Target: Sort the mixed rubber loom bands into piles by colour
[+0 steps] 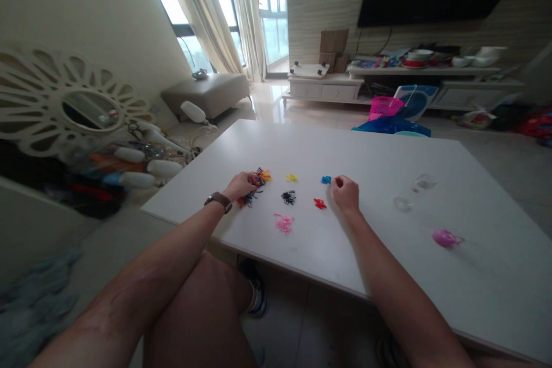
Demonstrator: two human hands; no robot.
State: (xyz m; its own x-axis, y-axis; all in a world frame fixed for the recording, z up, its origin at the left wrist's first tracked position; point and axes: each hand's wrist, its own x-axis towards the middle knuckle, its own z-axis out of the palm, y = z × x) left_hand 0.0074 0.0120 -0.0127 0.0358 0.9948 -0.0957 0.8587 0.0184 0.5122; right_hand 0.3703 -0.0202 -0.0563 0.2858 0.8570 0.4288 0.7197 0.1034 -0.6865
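Observation:
On the white table (379,161), my left hand (241,185) has its fingers closed into a mixed multicoloured pile of rubber bands (262,175). The hand hides part of that pile. My right hand (347,194) is curled closed right beside a small heap of blue rubber bands (326,180); whatever its fingertips hold is hidden. Between the hands lie separate heaps of yellow bands (292,177), black bands (288,198), pink bands (284,223) and red bands (319,203). A dark watch (219,202) circles my left wrist.
To the right on the table lie a clear plastic container (404,202) and a pink-purple rounded object (447,238). Beyond the far edge are a blue chair-like item (390,125) and a pink basket (385,108). A lamp with white shades (164,168) lies left of the table.

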